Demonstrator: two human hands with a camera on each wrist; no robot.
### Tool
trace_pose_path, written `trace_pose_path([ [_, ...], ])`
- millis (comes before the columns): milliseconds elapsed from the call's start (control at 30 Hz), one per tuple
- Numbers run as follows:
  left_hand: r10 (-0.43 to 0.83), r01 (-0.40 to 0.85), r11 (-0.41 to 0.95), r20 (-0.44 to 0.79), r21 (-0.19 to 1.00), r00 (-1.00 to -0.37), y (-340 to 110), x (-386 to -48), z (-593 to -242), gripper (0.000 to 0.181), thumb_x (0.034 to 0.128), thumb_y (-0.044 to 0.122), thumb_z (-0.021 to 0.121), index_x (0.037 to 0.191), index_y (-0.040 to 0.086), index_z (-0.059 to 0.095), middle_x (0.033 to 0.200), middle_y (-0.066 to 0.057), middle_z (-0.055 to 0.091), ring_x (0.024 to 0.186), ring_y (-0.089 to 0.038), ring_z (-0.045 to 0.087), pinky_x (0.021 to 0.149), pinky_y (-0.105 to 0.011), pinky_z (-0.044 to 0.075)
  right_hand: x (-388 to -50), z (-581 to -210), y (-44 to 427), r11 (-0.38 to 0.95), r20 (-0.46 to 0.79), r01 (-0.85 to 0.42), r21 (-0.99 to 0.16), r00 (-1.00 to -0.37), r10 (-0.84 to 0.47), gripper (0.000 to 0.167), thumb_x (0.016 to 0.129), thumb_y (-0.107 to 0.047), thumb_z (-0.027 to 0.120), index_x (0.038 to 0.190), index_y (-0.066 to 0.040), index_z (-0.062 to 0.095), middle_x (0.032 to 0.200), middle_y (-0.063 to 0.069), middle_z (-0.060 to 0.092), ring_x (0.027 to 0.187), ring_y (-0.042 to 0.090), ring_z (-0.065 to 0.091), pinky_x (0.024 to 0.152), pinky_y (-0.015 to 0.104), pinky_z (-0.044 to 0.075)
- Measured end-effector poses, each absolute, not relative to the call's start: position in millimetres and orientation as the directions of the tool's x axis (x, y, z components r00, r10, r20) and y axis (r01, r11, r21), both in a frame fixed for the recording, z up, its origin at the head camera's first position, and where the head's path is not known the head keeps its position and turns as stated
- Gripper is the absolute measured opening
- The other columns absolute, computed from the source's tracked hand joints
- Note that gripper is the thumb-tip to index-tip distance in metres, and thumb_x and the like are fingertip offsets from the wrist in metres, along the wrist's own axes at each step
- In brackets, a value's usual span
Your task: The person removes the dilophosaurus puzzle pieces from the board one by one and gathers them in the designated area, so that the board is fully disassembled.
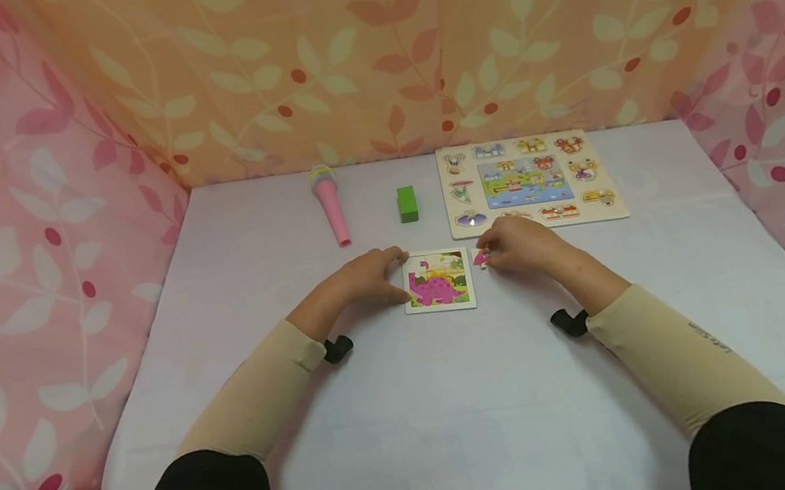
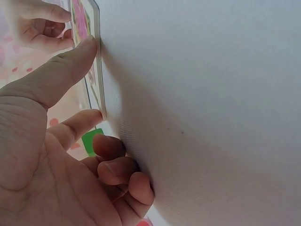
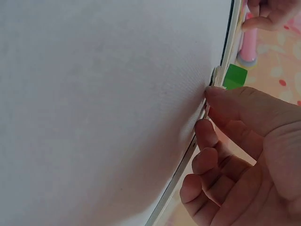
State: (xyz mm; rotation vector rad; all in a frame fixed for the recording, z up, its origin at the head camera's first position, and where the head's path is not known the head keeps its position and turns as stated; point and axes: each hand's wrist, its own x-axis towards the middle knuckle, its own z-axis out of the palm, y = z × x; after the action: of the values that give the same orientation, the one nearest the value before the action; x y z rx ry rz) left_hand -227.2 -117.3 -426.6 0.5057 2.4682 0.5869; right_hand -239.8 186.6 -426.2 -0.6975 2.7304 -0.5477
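A small square jigsaw puzzle (image 1: pixel 439 281) with a pink dinosaur lies flat on the white cloth. My left hand (image 1: pixel 371 274) holds its left side, thumb near the lower corner and index finger near the upper one. In the left wrist view the other fingers of the left hand (image 2: pixel 61 141) are curled against the cloth. Just right of the board, my right hand (image 1: pixel 521 244) pinches a small pink puzzle piece (image 1: pixel 480 259) between thumb and fingers. In the right wrist view the right hand (image 3: pixel 240 150) mostly hides that piece, whose pale edge shows at the fingertips.
Behind the puzzle stand a green block (image 1: pixel 407 205) and, to its left, a pink toy microphone (image 1: pixel 331 207). A larger wooden picture puzzle board (image 1: pixel 532 182) lies at the back right, close behind my right hand. Patterned curtains (image 1: pixel 370 60) border the table at the back and sides.
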Motion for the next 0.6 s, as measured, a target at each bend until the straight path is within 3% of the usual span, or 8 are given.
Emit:
trace_pose_path([
  [200, 0.46, 0.217, 0.835, -0.424, 0.506, -0.78, -118, -227, -428, 0.081, 0.0884, 0.033, 0.082, 0.157, 0.018, 0.042, 0.151, -0.016, 0.047, 0.135, -0.03, 0.045, 0.112, -0.052, 0.038, -236, -420, 188, 0.823, -0.158, -0.349, -0.449, -0.875, -0.457, 0.034, 0.087, -0.013, 0.074, 0.12, -0.004, 0.074, 0.094, 0.009, 0.064, 0.09, 0.027, 0.055, 0.082, 0.043, 0.045],
  [367, 0.459, 0.215, 0.834, -0.423, 0.508, -0.781, -119, -226, -427, 0.081, 0.0887, 0.034, 0.081, 0.157, 0.018, 0.042, 0.15, -0.016, 0.048, 0.134, -0.029, 0.046, 0.112, -0.051, 0.038, -231, -410, 188, 0.804, -0.106, -0.279, -0.525, -0.916, -0.388, 0.036, 0.091, -0.022, 0.074, 0.124, -0.008, 0.072, 0.081, 0.009, 0.051, 0.074, 0.025, 0.047, 0.066, 0.039, 0.037],
  [600, 0.455, 0.205, 0.831, -0.418, 0.517, -0.786, -119, -225, -428, 0.079, 0.0889, 0.035, 0.081, 0.156, 0.018, 0.043, 0.15, -0.015, 0.048, 0.133, -0.029, 0.046, 0.112, -0.052, 0.039, -227, -399, 171, 0.761, -0.045, -0.288, -0.581, -0.922, -0.383, 0.041, 0.089, -0.03, 0.08, 0.125, -0.012, 0.072, 0.063, 0.003, 0.043, 0.057, 0.019, 0.038, 0.054, 0.034, 0.031],
])
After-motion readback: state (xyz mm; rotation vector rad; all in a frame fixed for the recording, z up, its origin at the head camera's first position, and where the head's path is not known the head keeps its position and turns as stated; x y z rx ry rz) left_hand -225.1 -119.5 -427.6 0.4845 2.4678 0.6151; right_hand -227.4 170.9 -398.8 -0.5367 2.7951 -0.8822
